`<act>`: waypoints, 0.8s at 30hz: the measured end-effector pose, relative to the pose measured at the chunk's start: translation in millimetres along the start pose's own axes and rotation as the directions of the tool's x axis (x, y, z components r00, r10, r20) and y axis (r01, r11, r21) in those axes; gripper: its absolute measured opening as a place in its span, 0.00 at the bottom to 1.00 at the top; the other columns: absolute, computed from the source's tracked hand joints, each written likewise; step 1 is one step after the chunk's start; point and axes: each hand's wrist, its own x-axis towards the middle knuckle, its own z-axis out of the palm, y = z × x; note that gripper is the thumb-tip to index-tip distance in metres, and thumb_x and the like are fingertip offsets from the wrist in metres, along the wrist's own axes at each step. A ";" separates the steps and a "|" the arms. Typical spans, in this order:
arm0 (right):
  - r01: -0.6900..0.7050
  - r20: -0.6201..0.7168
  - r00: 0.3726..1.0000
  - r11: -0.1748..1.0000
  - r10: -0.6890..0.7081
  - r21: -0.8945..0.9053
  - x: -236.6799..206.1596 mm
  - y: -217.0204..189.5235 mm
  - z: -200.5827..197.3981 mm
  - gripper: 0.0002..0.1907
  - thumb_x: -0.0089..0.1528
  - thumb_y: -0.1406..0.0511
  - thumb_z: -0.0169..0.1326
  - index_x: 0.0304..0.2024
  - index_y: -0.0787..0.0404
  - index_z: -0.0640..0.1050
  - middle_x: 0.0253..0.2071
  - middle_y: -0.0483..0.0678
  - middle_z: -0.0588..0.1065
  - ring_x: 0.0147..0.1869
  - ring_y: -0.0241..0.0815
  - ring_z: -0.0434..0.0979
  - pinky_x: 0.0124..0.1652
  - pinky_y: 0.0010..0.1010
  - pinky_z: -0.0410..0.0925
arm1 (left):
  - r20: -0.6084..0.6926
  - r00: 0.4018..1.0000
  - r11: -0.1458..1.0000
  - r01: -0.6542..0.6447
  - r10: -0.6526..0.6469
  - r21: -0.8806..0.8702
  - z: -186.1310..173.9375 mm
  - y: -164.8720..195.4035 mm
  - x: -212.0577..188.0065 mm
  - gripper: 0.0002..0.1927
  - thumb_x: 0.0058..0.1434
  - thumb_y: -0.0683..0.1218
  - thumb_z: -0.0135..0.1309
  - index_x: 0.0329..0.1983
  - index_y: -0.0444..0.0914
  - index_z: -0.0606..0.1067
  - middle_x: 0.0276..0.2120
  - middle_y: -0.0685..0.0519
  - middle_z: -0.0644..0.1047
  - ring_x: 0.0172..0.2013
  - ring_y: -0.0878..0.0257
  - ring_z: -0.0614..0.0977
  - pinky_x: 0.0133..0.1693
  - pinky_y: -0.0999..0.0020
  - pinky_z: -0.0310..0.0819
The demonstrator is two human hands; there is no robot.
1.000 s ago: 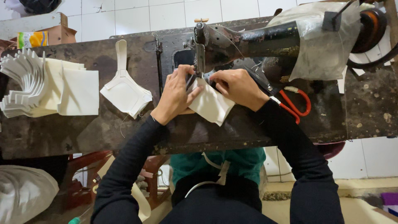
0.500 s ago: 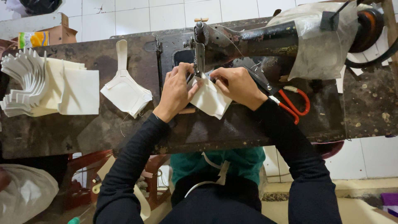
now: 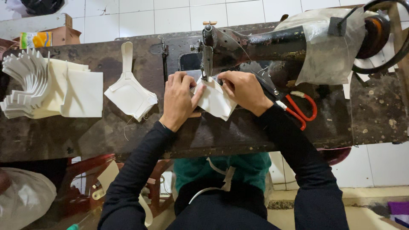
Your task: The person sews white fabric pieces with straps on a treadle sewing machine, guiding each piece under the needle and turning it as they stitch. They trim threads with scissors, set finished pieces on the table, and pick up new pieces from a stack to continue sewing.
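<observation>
- Left hand [image 3: 179,100], centre of the frame: laid flat, fingers spread, pressing the left edge of the white fabric piece [image 3: 215,101] onto the machine bed.
- Right hand [image 3: 243,91], just right of centre: fingers curled, pinching the upper right edge of the same piece, fingertips close to the needle area.
- White fabric piece: flat between both hands, directly below the head of the sewing machine [image 3: 264,44], top corner under the needle bar, lower corner pointing toward the bottom of the frame.
- Compared with a second ago: lower corner of the piece swung slightly, less of the cloth showing below the hands; both hands in nearly the same places, left thumb now nearer the needle.
- Judged from that: piece being fed or turned under the needle in small steps; seam apparently under way, not finished.
- Left of centre: a finished-looking white piece with a strap [image 3: 129,91], untouched and unmoved.
- Far left of the frame: stack of cut white pieces [image 3: 47,87], fanned, unchanged.
- Right of the hands: red-handled scissors [image 3: 300,110] on the dark worktable [image 3: 85,136], partly hidden by the right sleeve.
</observation>
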 end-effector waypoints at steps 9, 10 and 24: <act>-0.019 -0.004 1.000 1.000 0.020 0.013 0.8 -3.0 0.1 0.10 0.62 0.70 0.59 0.46 0.62 0.80 0.37 0.52 0.80 0.39 0.50 0.82 0.40 0.37 0.73 | -0.002 1.000 1.000 0.006 -0.006 0.030 0.4 -2.8 -0.7 0.16 0.65 0.53 0.61 0.33 0.36 0.73 0.45 0.44 0.73 0.50 0.47 0.72 0.51 0.53 0.67; -0.043 0.007 0.999 0.999 0.042 0.024 1.2 -3.5 0.4 0.10 0.62 0.70 0.59 0.46 0.62 0.80 0.37 0.52 0.80 0.38 0.50 0.82 0.39 0.37 0.73 | 0.000 1.000 1.000 0.006 -0.006 0.029 0.2 -3.0 -0.9 0.16 0.66 0.53 0.60 0.33 0.36 0.73 0.45 0.44 0.73 0.50 0.47 0.72 0.51 0.53 0.67; -0.360 0.071 0.932 0.930 0.355 0.078 17.5 14.5 6.7 0.13 0.63 0.62 0.61 0.37 0.69 0.83 0.26 0.58 0.78 0.26 0.45 0.81 0.30 0.35 0.70 | -0.039 0.999 1.000 -0.018 0.018 0.007 0.6 -8.7 -1.4 0.16 0.66 0.52 0.59 0.34 0.35 0.74 0.48 0.41 0.73 0.53 0.45 0.72 0.53 0.53 0.67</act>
